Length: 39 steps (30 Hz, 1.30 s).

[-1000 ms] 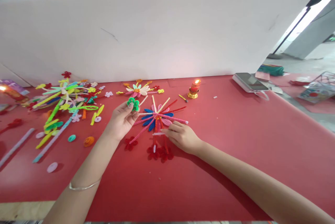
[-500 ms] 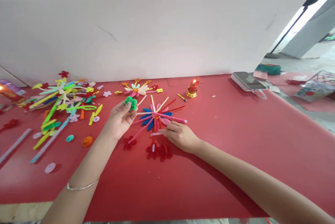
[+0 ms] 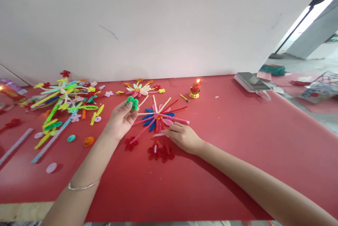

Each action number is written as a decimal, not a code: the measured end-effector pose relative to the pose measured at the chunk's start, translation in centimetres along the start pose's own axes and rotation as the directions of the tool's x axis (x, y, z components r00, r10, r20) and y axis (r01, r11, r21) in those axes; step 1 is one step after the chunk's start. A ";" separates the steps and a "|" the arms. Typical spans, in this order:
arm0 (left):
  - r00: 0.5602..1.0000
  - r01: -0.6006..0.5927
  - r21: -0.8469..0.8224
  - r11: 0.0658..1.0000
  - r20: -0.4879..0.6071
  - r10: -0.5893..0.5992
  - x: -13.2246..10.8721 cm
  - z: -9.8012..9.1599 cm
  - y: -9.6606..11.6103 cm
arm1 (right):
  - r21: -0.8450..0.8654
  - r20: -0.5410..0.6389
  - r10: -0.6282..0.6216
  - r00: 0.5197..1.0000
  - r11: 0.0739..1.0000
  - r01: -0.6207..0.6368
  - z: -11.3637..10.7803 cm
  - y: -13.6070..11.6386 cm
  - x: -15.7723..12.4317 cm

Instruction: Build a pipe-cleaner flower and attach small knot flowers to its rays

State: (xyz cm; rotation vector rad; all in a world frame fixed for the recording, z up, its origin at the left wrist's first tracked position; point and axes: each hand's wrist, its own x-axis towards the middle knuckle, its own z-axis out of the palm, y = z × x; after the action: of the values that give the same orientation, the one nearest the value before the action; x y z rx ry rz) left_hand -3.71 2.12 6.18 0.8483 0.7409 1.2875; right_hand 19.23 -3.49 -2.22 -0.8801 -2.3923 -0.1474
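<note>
Between the thumb and fingers of my left hand point(image 3: 121, 118) is a small green pipe-cleaner flower point(image 3: 132, 103), held up above the table. My right hand point(image 3: 183, 137) pinches a short pale stick point(image 3: 158, 135), too small to make out exactly. It hovers over or rests by the lower right side of a large pipe-cleaner flower point(image 3: 152, 123) with blue and pink petals and pink, red and cream stems spreading outward. Red pipe-cleaner flowers point(image 3: 154, 152) end some of its lower stems. My right fingers partly cover the stems there.
A lit red candle point(image 3: 196, 85) in a gold holder stands behind, with a burnt-tipped yellow stub point(image 3: 184, 98) beside it. A finished-looking multicoloured flower point(image 3: 138, 89) and a heap of pipe-cleaner pieces point(image 3: 63, 93) lie left. A phone on a white block point(image 3: 252, 82) sits right, before a white panel point(image 3: 169, 28).
Both hands keep their grips and positions almost unchanged. Only the camera view has shifted very slightly.
</note>
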 end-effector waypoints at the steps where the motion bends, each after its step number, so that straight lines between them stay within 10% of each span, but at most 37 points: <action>1: 1.000 0.001 0.000 1.000 -0.005 -0.001 0.0 0.0 0.0 | 0.002 0.002 0.002 1.000 1.000 -0.002 0.0 0.0 0.0; 39: 0.999 0.019 0.000 1.000 -0.031 -0.019 0.4 -0.2 -0.8 | 0.190 -0.040 0.072 0.997 0.980 -0.063 -0.2 0.2 -0.1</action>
State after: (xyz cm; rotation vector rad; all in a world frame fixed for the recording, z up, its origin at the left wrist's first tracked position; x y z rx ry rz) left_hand -3.42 2.50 5.38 0.8218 0.7716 1.2862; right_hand 19.50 -3.51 -2.13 -0.8574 -2.2857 0.0828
